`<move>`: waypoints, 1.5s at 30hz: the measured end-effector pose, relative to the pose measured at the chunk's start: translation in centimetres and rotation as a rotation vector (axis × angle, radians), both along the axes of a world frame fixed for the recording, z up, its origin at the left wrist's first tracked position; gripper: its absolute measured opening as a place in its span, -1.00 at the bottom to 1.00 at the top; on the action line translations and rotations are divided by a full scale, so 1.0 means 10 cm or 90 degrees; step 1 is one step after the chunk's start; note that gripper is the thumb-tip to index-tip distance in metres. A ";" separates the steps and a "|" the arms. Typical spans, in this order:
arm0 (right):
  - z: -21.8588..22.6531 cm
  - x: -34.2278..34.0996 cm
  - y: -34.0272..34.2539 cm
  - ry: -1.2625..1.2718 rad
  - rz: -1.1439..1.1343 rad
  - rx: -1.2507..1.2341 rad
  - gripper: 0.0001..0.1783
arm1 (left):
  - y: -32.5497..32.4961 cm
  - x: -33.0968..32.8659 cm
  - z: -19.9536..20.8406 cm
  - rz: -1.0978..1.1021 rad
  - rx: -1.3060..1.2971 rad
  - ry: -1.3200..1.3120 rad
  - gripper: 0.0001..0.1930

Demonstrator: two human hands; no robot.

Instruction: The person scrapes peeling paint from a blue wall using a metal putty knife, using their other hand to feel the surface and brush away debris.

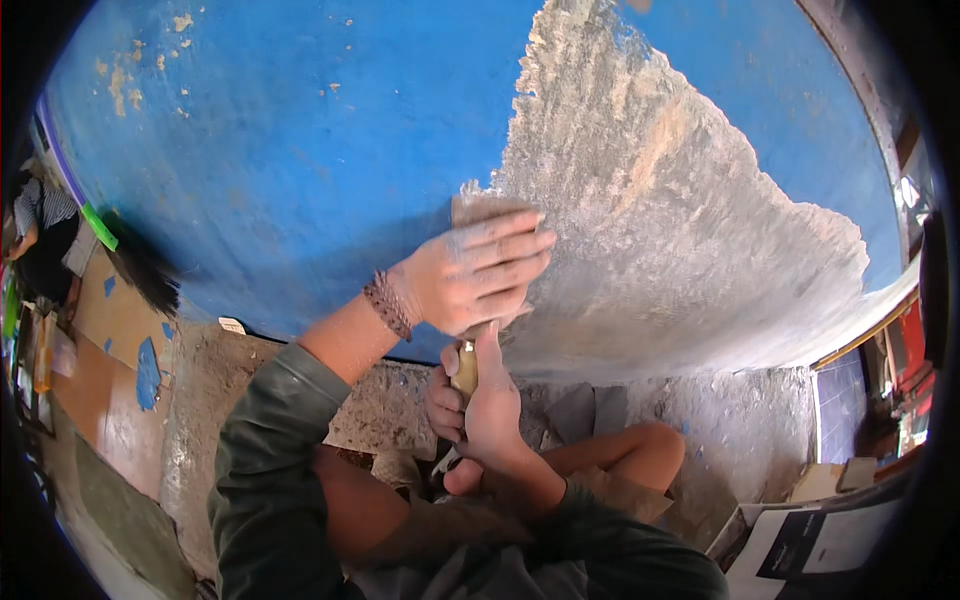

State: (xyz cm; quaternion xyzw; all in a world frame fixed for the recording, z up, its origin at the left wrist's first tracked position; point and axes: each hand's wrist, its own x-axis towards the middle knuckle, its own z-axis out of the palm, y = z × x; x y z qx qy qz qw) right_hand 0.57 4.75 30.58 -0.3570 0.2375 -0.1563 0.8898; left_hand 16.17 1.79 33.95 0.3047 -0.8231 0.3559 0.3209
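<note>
A wall (330, 150) with blue paint stands before me, and a large patch of bare grey plaster (620, 200) with ragged edges shows on it. My left hand (480, 270) lies with its fingers stretched out at the left edge of that patch. Just below it, my right hand (490, 405) is closed around the pale yellow handle of a scraper (466, 372), its thumb pointing up along the tool. The scraper's blade is mostly hidden behind my left hand. A flat grey-brown area shows above my left fingers; I cannot tell whether it is plaster or a separate piece.
At the left a broom with dark bristles (145, 270) and a green-and-purple handle leans by the wall. Blue paint flakes (147, 375) lie on the boards there. A white and black box (810, 545) stands at the lower right. My bent legs are beneath my arms.
</note>
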 end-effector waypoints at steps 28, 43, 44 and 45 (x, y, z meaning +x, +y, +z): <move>0.20 -0.06 -0.09 -0.018 0.017 0.055 -0.41 | -0.09 -0.02 0.14 -0.037 -0.029 0.005 -0.84; 0.30 -0.09 -0.20 -0.042 0.041 0.042 -0.40 | -0.25 -0.04 0.27 -0.057 -0.083 0.020 -0.85; 0.32 -0.09 -0.20 -0.055 0.052 0.024 -0.40 | -0.26 -0.04 0.29 -0.054 -0.117 0.031 -0.85; 0.31 -0.09 -0.19 -0.053 0.049 0.020 -0.40 | -0.25 -0.05 0.27 -0.057 -0.122 0.033 -0.85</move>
